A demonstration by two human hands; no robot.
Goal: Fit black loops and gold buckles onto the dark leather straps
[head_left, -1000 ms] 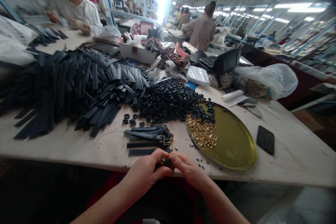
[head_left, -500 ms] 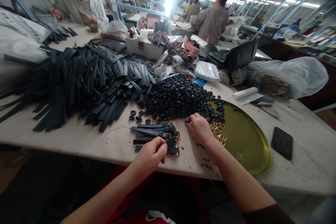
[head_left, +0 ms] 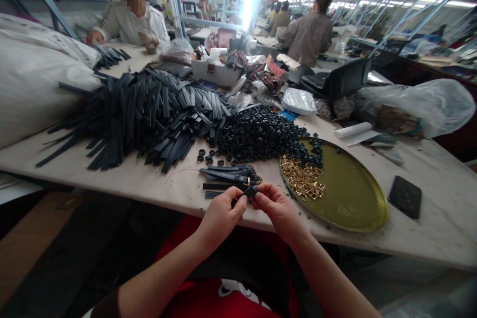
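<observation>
My left hand (head_left: 225,208) is closed on a short black leather strap (head_left: 250,192), gripping it between thumb and fingers just over the table's front edge. My right hand (head_left: 278,206) meets it there, its thumb and fingertips pinched at the strap's right end. Whether a small loop is also between those fingertips I cannot tell. Just behind my hands lie several black straps with gold buckles (head_left: 229,175), side by side. A heap of small black strap loops (head_left: 261,134) rises beyond them. Gold buckles (head_left: 303,179) are piled on the left part of a round golden tray (head_left: 350,189).
A large heap of loose black straps (head_left: 149,114) covers the table's left side, beside a white sack (head_left: 40,84). A phone (head_left: 405,196) lies right of the tray. Scraps and plastic bags (head_left: 298,101) clutter the back. Two co-workers stand beyond the table.
My right hand has come from beside the loop heap, where it pinched a small dark piece, toward me to meet my left hand at the strap. The view has shifted slightly.
</observation>
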